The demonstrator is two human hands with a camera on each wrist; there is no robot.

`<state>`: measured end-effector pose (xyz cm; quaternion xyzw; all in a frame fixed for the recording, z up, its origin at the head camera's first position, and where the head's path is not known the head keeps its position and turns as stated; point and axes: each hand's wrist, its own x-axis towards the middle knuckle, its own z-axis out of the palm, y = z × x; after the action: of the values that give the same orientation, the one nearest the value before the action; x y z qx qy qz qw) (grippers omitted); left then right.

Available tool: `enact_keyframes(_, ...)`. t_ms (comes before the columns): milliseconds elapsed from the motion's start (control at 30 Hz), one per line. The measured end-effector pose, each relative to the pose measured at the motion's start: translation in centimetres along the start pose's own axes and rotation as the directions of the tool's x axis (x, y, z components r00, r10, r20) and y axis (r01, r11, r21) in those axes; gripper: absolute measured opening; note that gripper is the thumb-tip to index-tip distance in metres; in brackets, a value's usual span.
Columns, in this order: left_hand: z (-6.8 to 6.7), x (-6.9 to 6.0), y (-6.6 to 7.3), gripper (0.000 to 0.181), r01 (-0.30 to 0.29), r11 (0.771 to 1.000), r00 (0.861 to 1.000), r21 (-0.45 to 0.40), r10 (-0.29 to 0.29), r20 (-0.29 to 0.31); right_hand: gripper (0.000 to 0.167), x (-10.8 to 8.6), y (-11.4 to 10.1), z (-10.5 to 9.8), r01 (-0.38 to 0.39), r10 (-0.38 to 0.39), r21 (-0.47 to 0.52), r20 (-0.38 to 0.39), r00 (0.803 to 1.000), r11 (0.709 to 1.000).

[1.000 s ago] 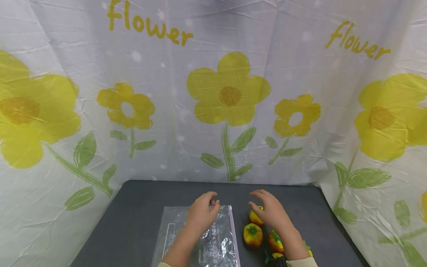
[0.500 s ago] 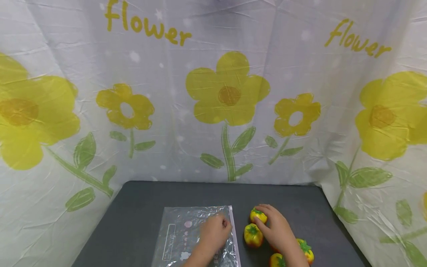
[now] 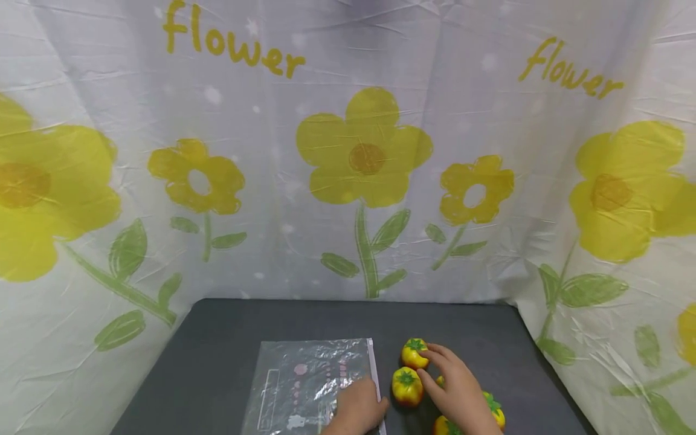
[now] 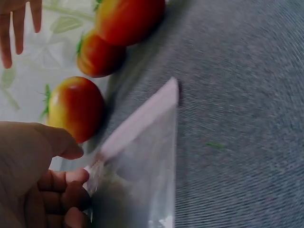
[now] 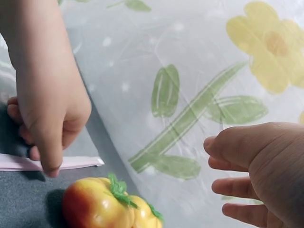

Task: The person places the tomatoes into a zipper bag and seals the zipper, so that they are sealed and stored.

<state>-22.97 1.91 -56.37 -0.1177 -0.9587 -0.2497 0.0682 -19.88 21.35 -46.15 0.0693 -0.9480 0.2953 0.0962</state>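
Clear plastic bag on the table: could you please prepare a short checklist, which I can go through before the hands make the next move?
1. Clear plastic bag lies flat on the table: ok.
2. Edge strip stands apart from the nearest yellow-red fruit: ok, a gap shows in the head view.
3. Left hand is at the strip: ok.
4. Left hand has a firm pinch on the strip: cannot tell; no view shows the contact clearly.
5. Bag mouth is open: cannot tell; the seal cannot be made out.
6. Right hand has hold of a fruit: not ok; in the right wrist view its fingers hold nothing.
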Motion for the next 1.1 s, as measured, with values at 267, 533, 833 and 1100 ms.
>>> enact_keyframes(267,1.1,0.1,0.0,0.035,0.009,0.999,1.000,0.051,-0.010,0.020,0.031,-0.2,0.4,0.1,-0.028,0.028,-0.020,0.037,0.999,0.999)
enact_keyframes(533,1.2,0.3,-0.3,0.030,0.028,1.000,0.999,0.012,-0.028,0.030,0.034,-0.3,0.4,0.4,-0.048,0.050,-0.027,0.056,0.997,0.998)
enact_keyframes(833,1.0,0.3,-0.9,0.032,0.032,0.995,0.999,-0.100,-0.034,-0.019,0.035,-0.4,0.1,0.9,-0.052,0.051,0.010,0.098,0.994,0.999)
enact_keyframes(1100,-0.8,-0.1,-0.9,0.038,0.006,0.987,0.999,-0.160,-0.015,-0.052,0.026,-0.7,-0.1,2.1,0.001,-0.007,0.063,0.094,0.996,0.998)
